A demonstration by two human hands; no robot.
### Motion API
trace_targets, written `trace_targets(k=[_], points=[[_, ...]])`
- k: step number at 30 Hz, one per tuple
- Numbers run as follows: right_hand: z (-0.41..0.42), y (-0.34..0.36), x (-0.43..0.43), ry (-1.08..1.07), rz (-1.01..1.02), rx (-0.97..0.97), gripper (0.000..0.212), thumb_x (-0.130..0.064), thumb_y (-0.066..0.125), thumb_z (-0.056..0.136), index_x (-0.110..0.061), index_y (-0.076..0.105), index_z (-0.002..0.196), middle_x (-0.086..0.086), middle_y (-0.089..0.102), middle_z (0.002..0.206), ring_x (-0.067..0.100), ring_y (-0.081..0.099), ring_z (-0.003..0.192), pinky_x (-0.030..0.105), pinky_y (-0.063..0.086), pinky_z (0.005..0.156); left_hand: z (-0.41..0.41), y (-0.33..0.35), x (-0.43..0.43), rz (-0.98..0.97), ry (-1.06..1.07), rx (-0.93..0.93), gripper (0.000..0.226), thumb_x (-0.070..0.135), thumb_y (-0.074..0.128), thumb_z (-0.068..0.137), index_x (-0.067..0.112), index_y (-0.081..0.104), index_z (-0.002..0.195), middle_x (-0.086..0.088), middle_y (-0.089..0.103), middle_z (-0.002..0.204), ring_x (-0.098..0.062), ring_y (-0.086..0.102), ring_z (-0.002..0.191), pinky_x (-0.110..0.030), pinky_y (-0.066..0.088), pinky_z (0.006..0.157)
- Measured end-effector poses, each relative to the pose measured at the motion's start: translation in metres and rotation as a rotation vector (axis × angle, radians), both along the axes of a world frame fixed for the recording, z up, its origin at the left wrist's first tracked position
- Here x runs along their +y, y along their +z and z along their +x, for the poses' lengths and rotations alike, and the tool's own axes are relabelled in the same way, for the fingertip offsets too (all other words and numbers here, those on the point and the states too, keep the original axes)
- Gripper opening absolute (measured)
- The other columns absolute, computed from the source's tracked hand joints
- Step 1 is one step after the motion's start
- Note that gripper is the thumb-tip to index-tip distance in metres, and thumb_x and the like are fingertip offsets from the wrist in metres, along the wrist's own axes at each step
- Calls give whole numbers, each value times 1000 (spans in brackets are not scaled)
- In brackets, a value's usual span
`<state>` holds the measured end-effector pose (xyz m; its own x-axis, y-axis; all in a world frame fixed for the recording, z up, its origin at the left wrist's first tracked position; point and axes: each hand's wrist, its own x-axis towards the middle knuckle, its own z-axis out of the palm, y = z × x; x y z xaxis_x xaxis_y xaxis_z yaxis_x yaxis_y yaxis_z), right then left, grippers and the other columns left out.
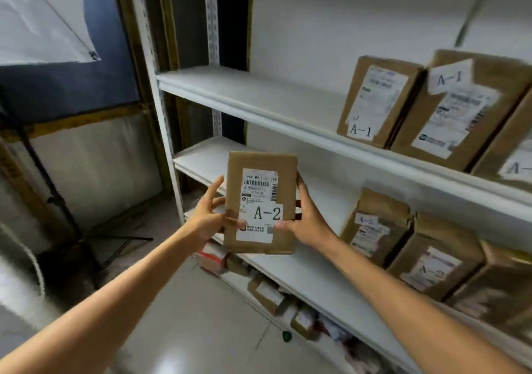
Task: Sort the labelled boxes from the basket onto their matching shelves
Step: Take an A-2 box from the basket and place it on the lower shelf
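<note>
I hold a brown cardboard box (260, 200) upright in front of the white shelf unit; a white tag on it reads A-2. My left hand (208, 215) grips its left edge, thumb on the front. My right hand (303, 218) grips its right edge. Boxes tagged A-1 (377, 100) stand on the upper shelf (244, 97) at the right. The shelf below (325, 198) carries several brown boxes (374, 226) at the right with blurred tags. The basket is out of view.
The lowest shelf level holds several small parcels (267, 293). A black light stand (57, 206) and a softbox (37, 16) occupy the left. A shiny pale floor (184, 316) lies below my arms.
</note>
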<state>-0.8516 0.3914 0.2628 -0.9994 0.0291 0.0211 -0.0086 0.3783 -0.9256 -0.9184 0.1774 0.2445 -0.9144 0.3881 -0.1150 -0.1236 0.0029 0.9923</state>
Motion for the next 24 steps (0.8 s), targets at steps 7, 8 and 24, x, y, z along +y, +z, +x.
trace_targets(k=[7,8,24], points=[[-18,-58,48,-188,-39,-97,109,5,73,76,-41,7,150,-18,50,110,10,60,100,36,56,89,-45,-46,70,-64,-155,-159,91,9,81,36,36,48,116,-13,65,112,-31,67,100,-46,60,71],[-25,-62,57,-206,-37,-100,110,6,72,76,-43,6,149,-21,49,109,6,60,98,34,56,87,-55,-48,78,-62,-179,-171,92,13,82,35,37,48,117,-13,66,112,-31,68,100,-45,60,71],[-105,-93,117,-534,48,-226,111,6,69,78,-35,-2,152,0,48,138,18,55,115,42,52,95,-163,-80,180,-136,-303,-175,68,-7,74,73,11,42,130,-17,62,119,-32,66,98,-48,58,75]])
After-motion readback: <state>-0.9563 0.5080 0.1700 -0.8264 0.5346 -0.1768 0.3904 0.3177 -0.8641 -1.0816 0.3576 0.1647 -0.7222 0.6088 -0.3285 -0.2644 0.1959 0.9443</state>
